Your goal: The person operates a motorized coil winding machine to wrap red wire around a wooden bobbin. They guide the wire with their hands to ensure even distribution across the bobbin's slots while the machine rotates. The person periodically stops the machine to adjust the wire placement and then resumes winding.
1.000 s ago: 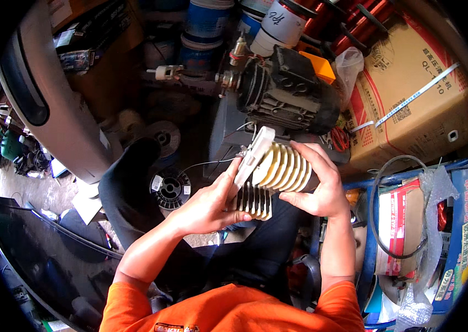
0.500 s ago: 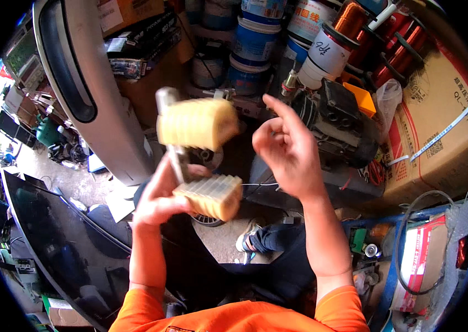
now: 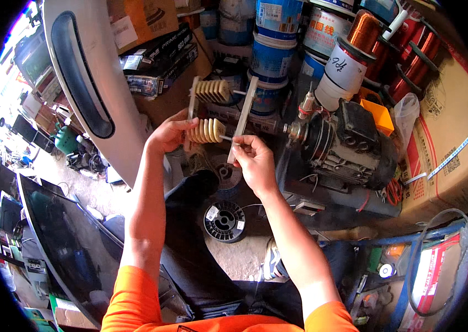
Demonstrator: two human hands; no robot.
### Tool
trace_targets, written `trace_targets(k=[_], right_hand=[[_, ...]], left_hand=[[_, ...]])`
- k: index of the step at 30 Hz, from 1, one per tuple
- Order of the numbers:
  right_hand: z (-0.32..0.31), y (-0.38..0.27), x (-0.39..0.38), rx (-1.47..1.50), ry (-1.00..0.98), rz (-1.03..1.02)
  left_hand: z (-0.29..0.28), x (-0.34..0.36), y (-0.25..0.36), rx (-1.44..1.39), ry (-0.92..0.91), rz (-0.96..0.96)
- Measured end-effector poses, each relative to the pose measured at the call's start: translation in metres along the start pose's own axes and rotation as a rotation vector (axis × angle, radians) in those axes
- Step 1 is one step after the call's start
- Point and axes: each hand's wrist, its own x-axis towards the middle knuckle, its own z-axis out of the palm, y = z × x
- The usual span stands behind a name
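My left hand (image 3: 167, 131) grips a pale end plate (image 3: 192, 96) of a coil-winding form, its fingers at the lower stack of cream finned discs (image 3: 206, 130). A second finned stack (image 3: 212, 91) sits above. My right hand (image 3: 253, 161) pinches the lower part of the other pale bar (image 3: 243, 117), which stands apart from both stacks with thin metal rods showing between. Just right of this is a dark electric motor (image 3: 350, 149) with a fitting on its shaft side.
Stacked buckets (image 3: 272, 58) and copper-wire spools (image 3: 364, 33) fill the back. A large carton (image 3: 444, 144) stands right, a grey cabinet (image 3: 73, 66) left. A dark screen panel (image 3: 68, 243) leans lower left; a black spool (image 3: 223, 222) lies on the floor between my legs.
The form has moved away from my body and turned. My right hand, off it half a second ago, now grips the right bar, and bare rod shows beside the stacks.
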Motion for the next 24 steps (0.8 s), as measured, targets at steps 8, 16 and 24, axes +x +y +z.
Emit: trace_targets(k=[8, 16, 24], right_hand=[[-0.006, -0.001, 0.001, -0.084, -0.002, -0.036], [-0.011, -0.004, 0.003, -0.17, 0.001, -0.027], [-0.018, -0.012, 0.006, -0.151, -0.056, 0.034]], left_hand=[[-0.001, 0.015, -0.007, -0.027, -0.175, -0.021], [0.003, 0.009, -0.006, -0.049, -0.239, -0.001], [0.01, 0.003, 0.001, -0.008, -0.226, 0.009]])
